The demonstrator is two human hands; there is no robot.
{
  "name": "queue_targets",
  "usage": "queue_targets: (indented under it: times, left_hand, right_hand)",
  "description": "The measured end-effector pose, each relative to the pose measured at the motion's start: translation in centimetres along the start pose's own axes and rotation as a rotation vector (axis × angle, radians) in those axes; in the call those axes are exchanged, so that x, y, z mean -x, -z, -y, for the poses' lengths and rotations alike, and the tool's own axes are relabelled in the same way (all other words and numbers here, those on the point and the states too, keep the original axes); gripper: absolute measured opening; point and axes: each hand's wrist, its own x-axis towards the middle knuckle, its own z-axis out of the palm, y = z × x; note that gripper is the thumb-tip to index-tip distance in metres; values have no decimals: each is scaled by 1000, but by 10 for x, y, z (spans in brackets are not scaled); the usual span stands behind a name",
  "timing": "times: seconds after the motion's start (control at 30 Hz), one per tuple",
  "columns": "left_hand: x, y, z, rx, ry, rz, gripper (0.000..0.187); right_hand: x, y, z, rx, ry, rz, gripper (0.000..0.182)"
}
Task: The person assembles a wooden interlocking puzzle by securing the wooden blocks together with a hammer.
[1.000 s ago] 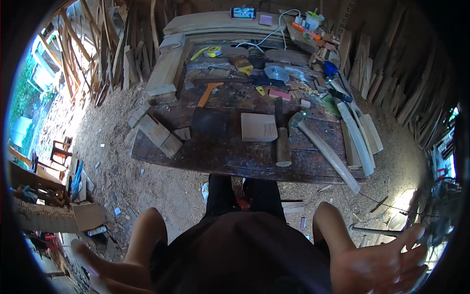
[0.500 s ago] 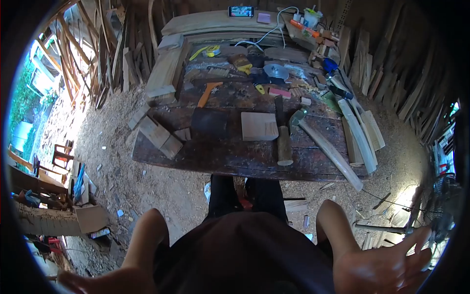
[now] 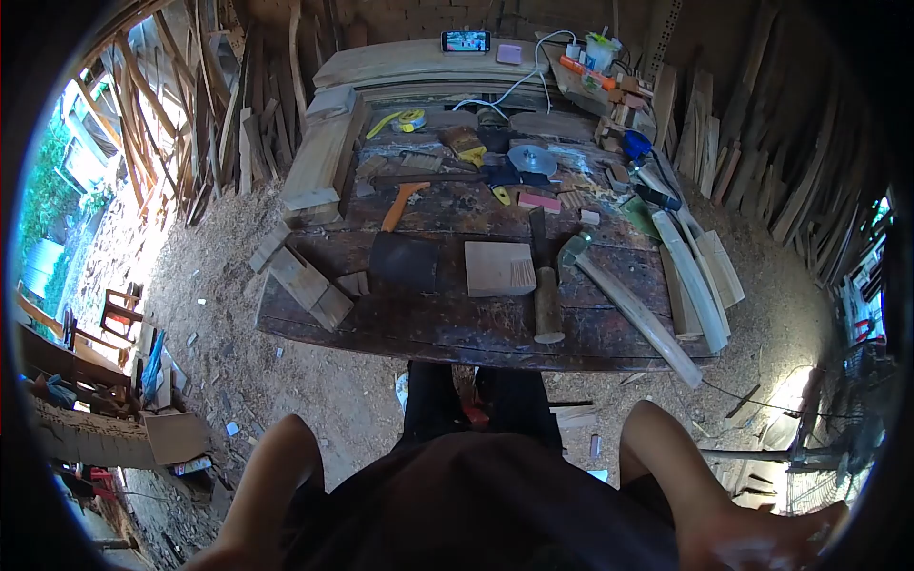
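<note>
A wooden counter [image 3: 457, 335] strewn with tools is seen from above, with two bare arms lowered beside a dark shirt [image 3: 476, 495].
The right hand [image 3: 766, 539] is held out at the lower right, released and open; the left hand [image 3: 208, 562] is mostly cut off by the lower edge (its state cannot be told). On the counter, a chisel [image 3: 547, 306] is laid between a wooden block [image 3: 499, 268] and a hammer [image 3: 633, 306], whose handle is extended past the front edge.
</note>
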Motion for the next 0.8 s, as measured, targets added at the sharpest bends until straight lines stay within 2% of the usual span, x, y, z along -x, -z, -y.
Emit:
queue_targets:
  times: [0.03, 0.1, 0.13, 0.17, 0.23, 0.27, 0.3, 0.37, 0.4, 0.47, 0.5, 0.53, 0.6, 0.63, 0.7, 0.73, 0.77, 0.8]
  left_hand:
    - [-6, 13, -18, -5, -5, 5, 9]
    - [-23, 46, -66, -232, 108, 228, 8]
    - [-19, 35, -37, -357, 21, 228, 11]
    - [-12, 18, -23, -359, 20, 229, 11]
    - [1, -5, -2, 89, -63, -164, 19]
    - [14, -10, -13, 84, -68, -155, 19]
    - [33, -18, -34, -13, 75, -225, 17]
    - [65, -29, -58, -196, 349, -371, 18]
    - [70, -33, -47, -192, 332, -368, 18]
    - [73, -54, -14, 48, 339, -407, 12]
    - [77, -58, -6, 166, 346, -423, 14]
    - [90, -59, -14, 167, 348, -422, 14]
    - [120, -61, -41, -266, 205, -412, 12]
    - [109, -65, -43, -263, 201, -405, 12]
    - [78, -77, -45, -507, 501, -498, 12]
    - [78, -73, -35, -506, 501, -494, 12]
    - [76, -66, -19, -343, 314, -492, 12]
    - [77, -64, -11, -181, 126, -489, 15]
  right_hand:
    - [-3, 1, 0, -7, 3, -4, 14]
    - [-10, 2, 1, -99, -53, 55, 14]
    - [-35, 40, 2, -227, -113, 441, 18]
    - [-29, 33, -1, -229, -111, 439, 18]
    - [-5, 6, -11, -5, 153, 41, 21]
    - [2, 10, -11, 223, 269, -10, 22]
    - [14, 19, -6, 150, 277, -33, 21]
    - [53, 42, 14, 265, 187, 29, 24]
    - [63, 33, 14, 261, 204, 23, 24]
    - [83, 5, 23, 482, -3, -398, 24]
    - [85, 0, 24, 481, 0, -400, 24]
    - [87, -4, 25, 813, 64, -293, 26]
    - [90, -8, 28, 1464, 196, -53, 30]
    - [93, -11, 28, 1785, 262, 79, 32]
    - [98, -14, 28, 2413, 382, 400, 36]
    - [101, -18, 12, 2121, 360, -21, 38]
    - [99, -18, 10, 2124, 357, -14, 38]
    - [94, -16, 9, 2135, 528, 65, 38]
